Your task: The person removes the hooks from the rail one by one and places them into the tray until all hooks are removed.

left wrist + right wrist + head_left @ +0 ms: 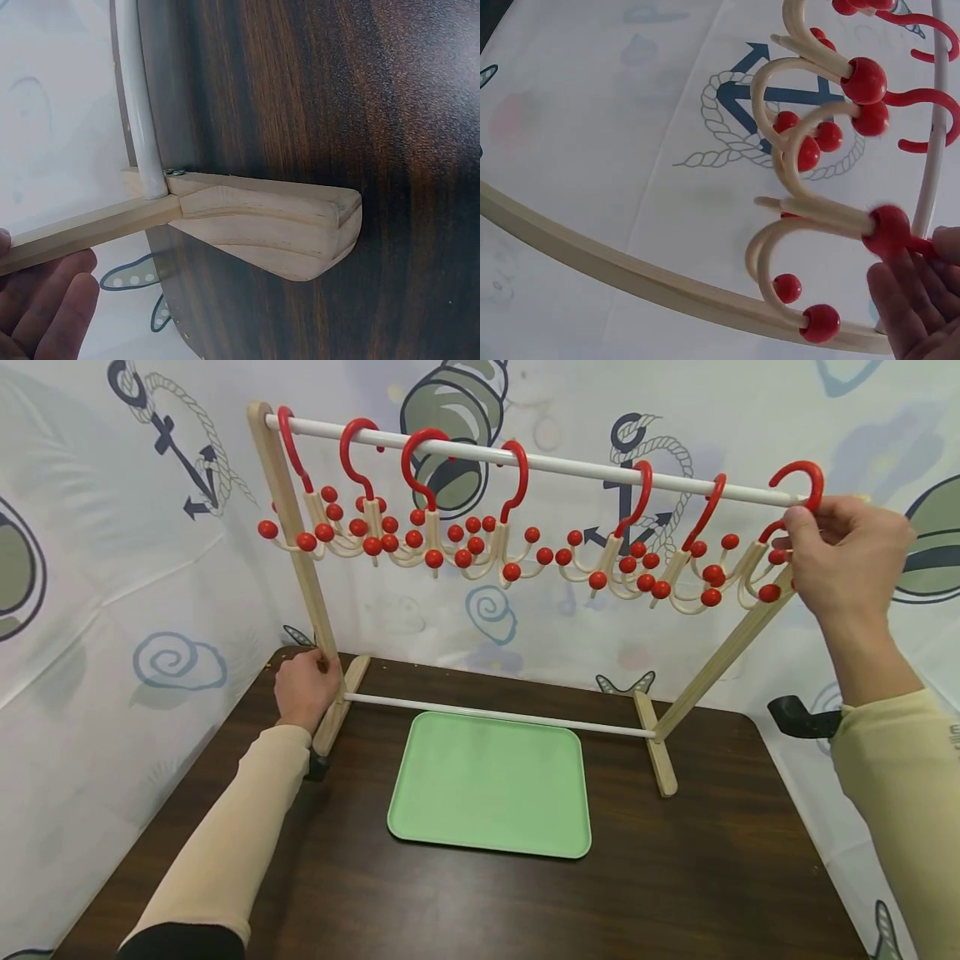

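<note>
My right hand (855, 556) pinches the red hook (806, 468) of a pale hanger at the right end of a white rail (570, 466). Wooden prongs tipped with red balls branch from this hanger's body (832, 214), as the right wrist view shows. Several similar hangers (501, 539) hang along the rail to its left. Low on the rack's left wooden post (296, 535), my left hand (306, 687) grips the wood just above the foot (277, 232). Its fingers (56, 300) lie against the post in the left wrist view.
A light green tray (487, 785) lies on the dark wooden table (480, 902), in front of the rack's lower white rod (495, 716). The right post (712, 660) stands on its own foot (663, 768). Patterned fabric (480, 635) hangs behind and at the sides.
</note>
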A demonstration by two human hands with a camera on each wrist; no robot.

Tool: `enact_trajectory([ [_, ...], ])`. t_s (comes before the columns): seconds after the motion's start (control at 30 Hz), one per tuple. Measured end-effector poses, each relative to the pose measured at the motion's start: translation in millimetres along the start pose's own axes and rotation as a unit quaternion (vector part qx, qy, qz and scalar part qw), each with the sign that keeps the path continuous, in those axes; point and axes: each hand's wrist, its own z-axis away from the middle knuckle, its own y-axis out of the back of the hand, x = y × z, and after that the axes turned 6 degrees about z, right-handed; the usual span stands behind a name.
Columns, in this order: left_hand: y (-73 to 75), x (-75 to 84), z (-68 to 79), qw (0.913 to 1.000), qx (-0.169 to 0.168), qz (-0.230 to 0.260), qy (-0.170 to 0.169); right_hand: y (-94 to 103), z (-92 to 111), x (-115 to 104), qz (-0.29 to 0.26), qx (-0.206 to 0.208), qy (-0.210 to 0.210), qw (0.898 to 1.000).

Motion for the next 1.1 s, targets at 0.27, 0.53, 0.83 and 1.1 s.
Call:
enact_trajectory([
  [0.27, -1.0, -0.1, -0.2, 1.0000, 0.002, 0.002, -0.003, 4.9, 6.0, -6.8, -0.015, 0.099, 0.016, 0.995],
  [0.53, -4.7, -4.3, -2.6, 0.9999, 0.010, 0.005, -0.007, 17.5, 12.3, -4.9, -0.077, 0.119, -0.007, 0.990],
  [0.83, -6.5, -6.5, -3.0, 0.9999, 0.011, 0.010, -0.006, 29.9, 42.8, 8.6, -0.068, 0.091, -0.030, 0.993],
  [1.1, -5.4, -5.0, -2.7, 0.9999, 0.010, 0.012, -0.002, 7.3, 107.1, 48.9, -0.025, 0.066, 0.018, 0.997],
])
